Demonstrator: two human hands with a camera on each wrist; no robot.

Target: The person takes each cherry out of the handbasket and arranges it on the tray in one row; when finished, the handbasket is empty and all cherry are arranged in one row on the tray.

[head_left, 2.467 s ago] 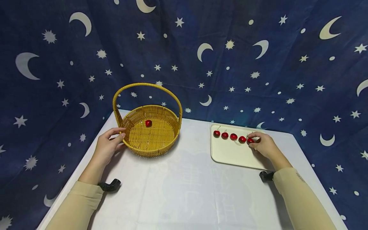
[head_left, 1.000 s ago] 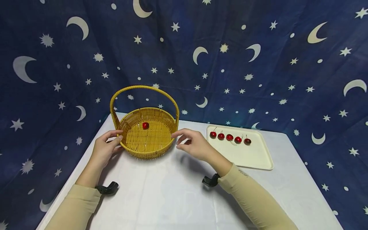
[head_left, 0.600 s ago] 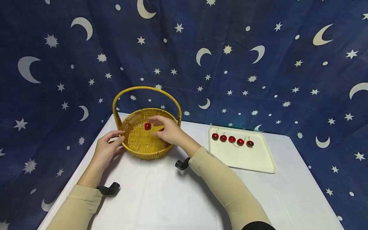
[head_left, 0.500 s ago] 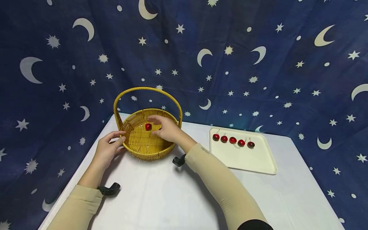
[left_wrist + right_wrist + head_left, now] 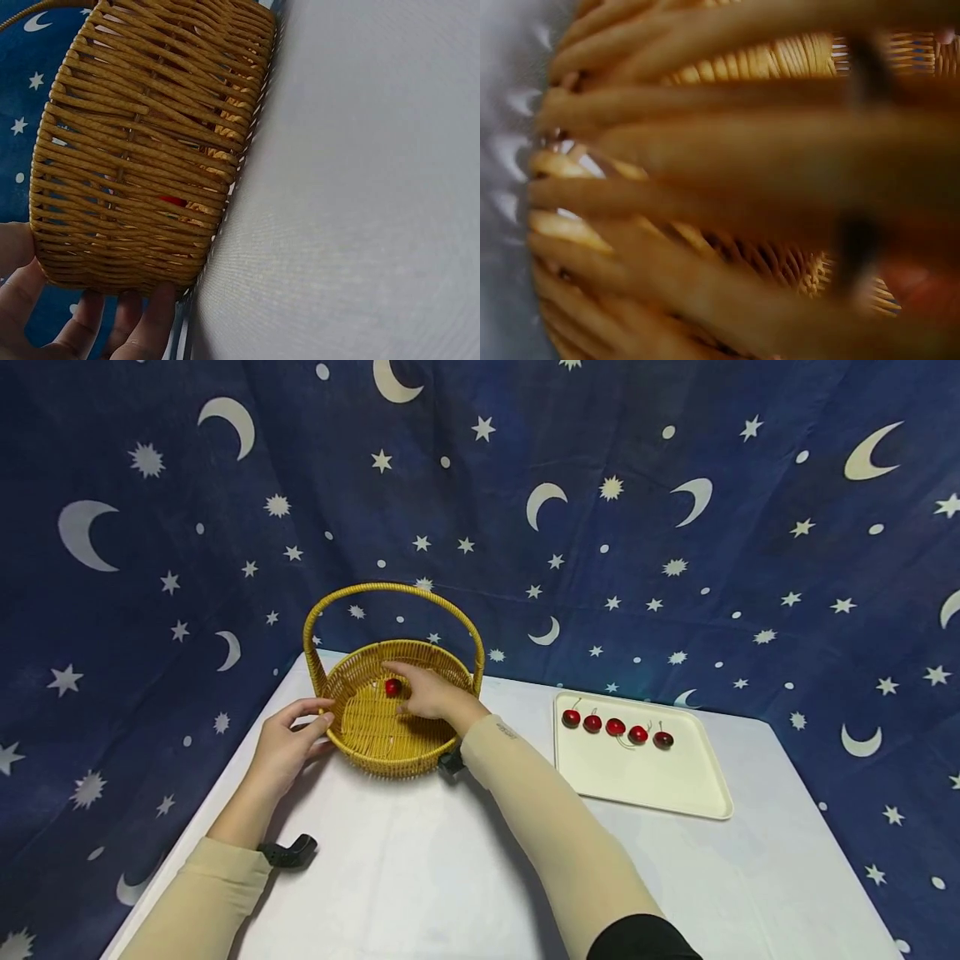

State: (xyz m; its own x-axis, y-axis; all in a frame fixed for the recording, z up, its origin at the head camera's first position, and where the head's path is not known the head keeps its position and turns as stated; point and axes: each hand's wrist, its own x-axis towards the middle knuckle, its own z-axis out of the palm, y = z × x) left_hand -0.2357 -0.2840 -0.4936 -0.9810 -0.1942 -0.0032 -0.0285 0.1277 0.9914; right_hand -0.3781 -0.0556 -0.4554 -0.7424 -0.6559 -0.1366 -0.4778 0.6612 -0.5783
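A yellow wicker basket (image 5: 393,767) with a tall arched handle stands at the left of the table. One red cherry (image 5: 393,687) lies on its floor, towards the back. My left hand (image 5: 288,745) grips the left side of the basket; in the left wrist view, its fingers (image 5: 154,322) lie against the woven wall. My right hand (image 5: 431,693) reaches over the right rim into the basket, its thumb and index finger spread on either side of the cherry, apparently not holding it. In the right wrist view, blurred wicker (image 5: 727,157) hides most of that hand.
A cream tray (image 5: 652,785) lies on the right of the white table (image 5: 420,877), with a row of several cherries (image 5: 615,727) along its back edge. The basket's handle (image 5: 393,587) arches above the right hand. A blue star-patterned cloth (image 5: 600,527) hangs close behind.
My right hand has gone from the rightmost cherry on the tray leftwards into the basket, leaving the row on the tray. The left hand keeps its place at the basket.
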